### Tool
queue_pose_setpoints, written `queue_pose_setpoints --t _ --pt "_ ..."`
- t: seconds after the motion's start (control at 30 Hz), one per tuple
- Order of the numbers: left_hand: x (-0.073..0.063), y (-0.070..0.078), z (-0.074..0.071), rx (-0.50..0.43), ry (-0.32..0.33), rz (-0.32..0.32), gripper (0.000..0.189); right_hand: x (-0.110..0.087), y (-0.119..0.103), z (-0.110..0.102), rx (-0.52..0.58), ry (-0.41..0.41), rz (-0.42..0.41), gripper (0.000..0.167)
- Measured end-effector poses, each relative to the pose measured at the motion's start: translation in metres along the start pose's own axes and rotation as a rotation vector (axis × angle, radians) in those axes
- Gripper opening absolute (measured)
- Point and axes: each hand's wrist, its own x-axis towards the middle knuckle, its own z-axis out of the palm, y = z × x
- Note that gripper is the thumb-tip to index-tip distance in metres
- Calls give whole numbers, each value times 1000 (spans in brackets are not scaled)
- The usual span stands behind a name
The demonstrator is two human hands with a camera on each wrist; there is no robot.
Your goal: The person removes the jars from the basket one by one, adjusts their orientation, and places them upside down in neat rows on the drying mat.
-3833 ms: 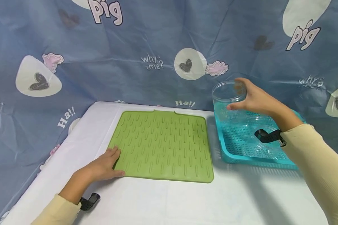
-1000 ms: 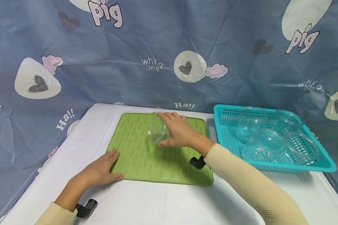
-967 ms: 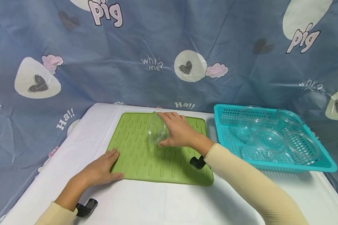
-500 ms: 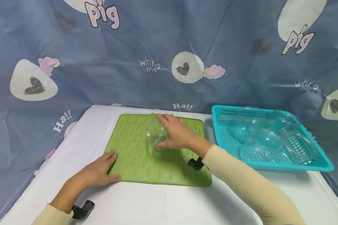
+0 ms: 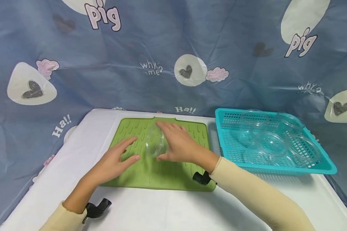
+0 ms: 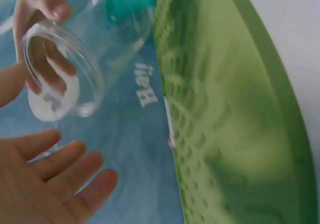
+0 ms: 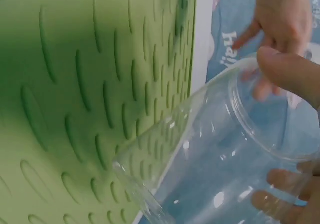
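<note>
A clear jar (image 5: 154,141) is held above the green mat (image 5: 159,179) by my right hand (image 5: 179,142). Thumb and fingers curve round it from opposite sides. The jar (image 7: 200,149) is tipped onto its side, and in the left wrist view its thick round rim faces my left hand. That left hand (image 5: 112,162) is lifted over the mat's left part, thumb and fingers spread apart, with a gap between them and the jar. Bumps in slanting rows cover the mat.
A turquoise perforated basket (image 5: 325,160) stands right of the mat, with several clear containers (image 5: 270,144) in it. Both rest on a white-covered table (image 5: 150,208). Behind hangs a blue printed curtain (image 5: 127,89).
The jar came out of the basket and over the mat in my right hand, turned onto its side. My left hand has since risen off the mat's left edge and moved right toward the jar.
</note>
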Motion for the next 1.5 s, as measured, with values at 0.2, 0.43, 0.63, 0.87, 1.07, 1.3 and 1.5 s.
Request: queue_pose_setpoints --t 0.2,0.43,0.63,0.87,1.07,1.3,1.5 --pt "9 8 16 -161 -10 10 84 -8 -10 12 -204 84 -69 108" --pt "20 12 30 -291 -19 25 99 -12 -15 15 -281 195 -129 104" --pt "20 15 36 -246 -11 15 104 -17 -19 18 -279 178 -154 100" --pt "17 13 36 -277 14 8 99 -19 -20 23 -248 201 -181 102" --pt "16 14 35 -262 22 32 97 -23 -17 23 -216 189 -186 100" --pt "8 10 28 -274 37 3 95 -36 -7 17 -98 104 -98 104" --pt "4 5 20 -303 41 27 94 -43 0 13 -77 124 -106 102"
